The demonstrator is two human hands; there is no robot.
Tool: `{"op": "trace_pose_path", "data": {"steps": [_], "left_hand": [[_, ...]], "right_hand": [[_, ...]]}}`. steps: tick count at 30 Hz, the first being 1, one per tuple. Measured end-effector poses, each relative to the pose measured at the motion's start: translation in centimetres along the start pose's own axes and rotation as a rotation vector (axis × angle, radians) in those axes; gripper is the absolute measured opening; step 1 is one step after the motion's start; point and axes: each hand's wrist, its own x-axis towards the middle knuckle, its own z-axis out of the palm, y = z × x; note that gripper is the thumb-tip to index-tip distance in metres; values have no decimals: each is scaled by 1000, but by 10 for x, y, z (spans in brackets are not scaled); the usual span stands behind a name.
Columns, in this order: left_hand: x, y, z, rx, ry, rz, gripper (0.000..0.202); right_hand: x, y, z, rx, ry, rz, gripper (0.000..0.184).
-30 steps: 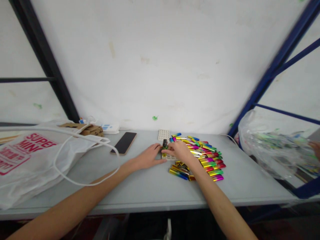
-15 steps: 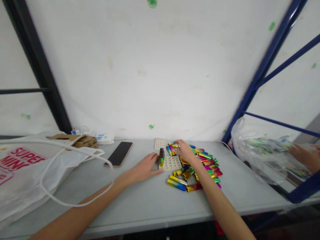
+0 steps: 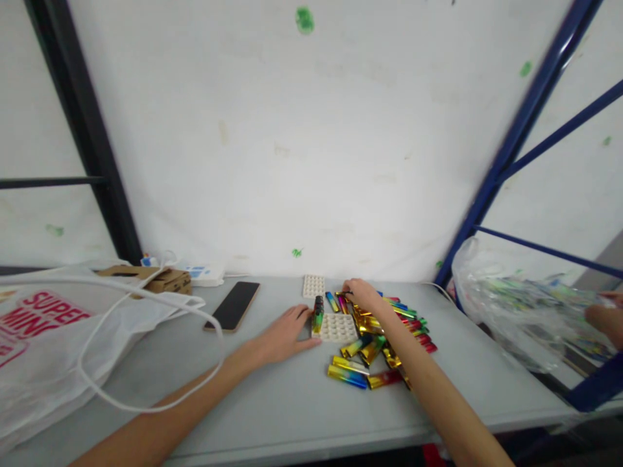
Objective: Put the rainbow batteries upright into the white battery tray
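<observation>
Right hand moved from gridded tray to glossy tubes, grip unclear; left hand spread loosely

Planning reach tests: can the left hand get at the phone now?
Likely yes: only tabletop shows between the left hand and the phone, though a white cable visually overlaps its near corner.

Grid tray flanked at left edge by left hand, thumb and fingers spread. Leftmost column filled with a row of upright metallic tubes. Far part of loose metallic tube pile covered by right hand; grip not discernible. Second grid tray placed behind, smartphone laid left. Clear plastic bag touched or neared by co-worker's hand.
</observation>
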Motion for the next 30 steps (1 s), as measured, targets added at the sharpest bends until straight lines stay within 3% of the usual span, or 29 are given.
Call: {"op": "trace_pose_path", "data": {"steps": [5,15,21,24,26,30], "left_hand": [[0,-1,1,-8,3,2,63],[-1,-3,0,-8,4,-9,66],[0,1,-3,-17,3,0,62],[0,1,-3,-30,17,15,61],[0,0,-3,-30,17,16,61],[1,-2,-2,-27,9,18,62]], "right_hand": [[-9,11,-3,-4,-12,-2,30],[17,9,-4,52,-8,18,13],[2,0,-17,100,191,81,36],[-14,-5,-29,316,348,95,50],[-25,-10,-33,569,467,82,48],[-41,-23,-23,1034,553,114,51]]}}
